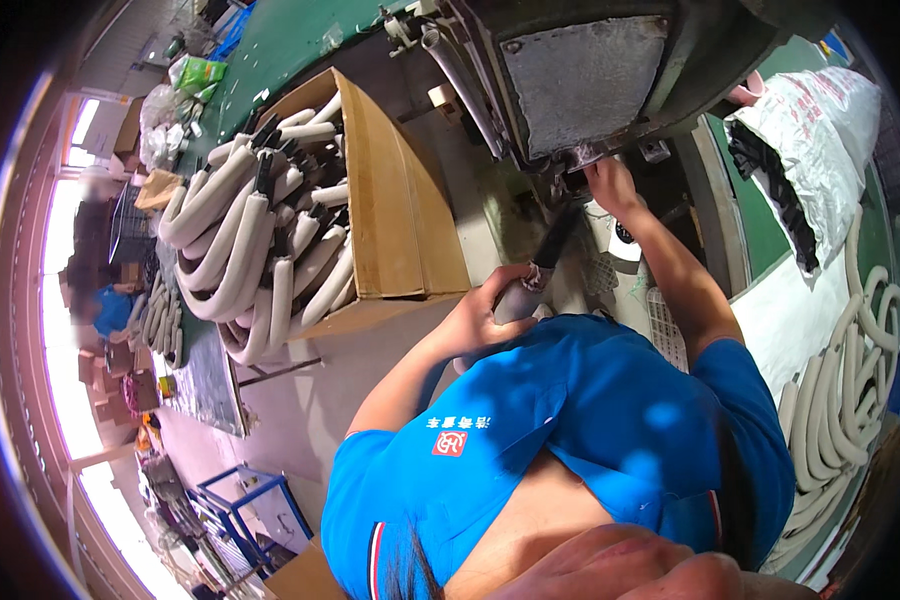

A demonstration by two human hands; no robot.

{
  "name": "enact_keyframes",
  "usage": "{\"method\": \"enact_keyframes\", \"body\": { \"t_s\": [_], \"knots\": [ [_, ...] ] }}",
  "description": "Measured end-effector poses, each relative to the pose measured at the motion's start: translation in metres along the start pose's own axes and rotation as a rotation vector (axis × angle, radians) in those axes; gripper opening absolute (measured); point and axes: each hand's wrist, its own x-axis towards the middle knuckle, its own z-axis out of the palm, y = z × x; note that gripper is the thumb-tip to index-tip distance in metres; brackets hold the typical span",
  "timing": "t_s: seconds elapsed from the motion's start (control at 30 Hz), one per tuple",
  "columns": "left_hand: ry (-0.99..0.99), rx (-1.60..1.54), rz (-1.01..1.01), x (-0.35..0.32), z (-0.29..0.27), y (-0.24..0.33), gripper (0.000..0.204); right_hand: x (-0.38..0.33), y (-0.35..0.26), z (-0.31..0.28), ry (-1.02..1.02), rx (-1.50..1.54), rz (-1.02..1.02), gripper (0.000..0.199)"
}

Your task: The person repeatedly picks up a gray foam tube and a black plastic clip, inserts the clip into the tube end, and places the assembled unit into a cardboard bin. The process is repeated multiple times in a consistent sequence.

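In front of my body my left hand [497, 310] is wrapped round a grey-sleeved hose [518, 299]. The hose's bare black end [558, 236] points up toward the underside of a dark machine [588, 85] with a worn grey metal plate on its front. Reaching forward, my right hand [615, 187] is at the machine's lower edge, close to a small metal fitting [576, 172] there. Its fingers are bent, and their tips are partly hidden, so what they grip cannot be made out. The black end of the hose reaches up just below that fitting.
On the left, a cardboard box [402, 215] lies on its side, with many grey-sleeved hoses [232, 245] spilling out onto a green table [288, 50]. A white sack [815, 135] and more pale hoses [832, 400] are on the right. A blue metal frame [255, 510] stands at lower left.
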Motion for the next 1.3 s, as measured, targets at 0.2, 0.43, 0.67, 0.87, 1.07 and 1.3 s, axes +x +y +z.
{"method": "enact_keyframes", "body": {
  "t_s": [0.2, 0.43, 0.67, 0.87, 1.07, 1.3],
  "knots": [
    [0.200, -0.051, -0.008, -0.023, 0.012, -0.001, 0.055, 0.015, 0.025, 0.055, -0.248, -0.382, -0.138, 0.014],
    [0.388, -0.122, -0.210, -0.043, 0.023, 0.006, 0.042, 0.024, 0.023, 0.051, -0.385, -0.344, -0.096, 0.011],
    [0.458, -0.377, -0.298, -0.039, 0.029, 0.016, 0.041, 0.037, -0.041, -0.020, -0.260, 0.427, 0.138, 0.018],
    [0.494, -0.437, -0.242, -0.032, 0.031, 0.015, 0.048, 0.007, -0.110, -0.069, -0.220, 1.046, 0.387, 0.015],
    [0.431, -0.428, -0.226, -0.030, 0.031, 0.017, 0.047, 0.005, -0.118, -0.075, 0.110, 0.320, -0.354, 0.017],
    [0.264, -0.162, -0.109, -0.021, 0.035, 0.018, 0.045, -0.013, -0.109, -0.115, -0.067, 0.420, -0.065, 0.023]
  ]
}}
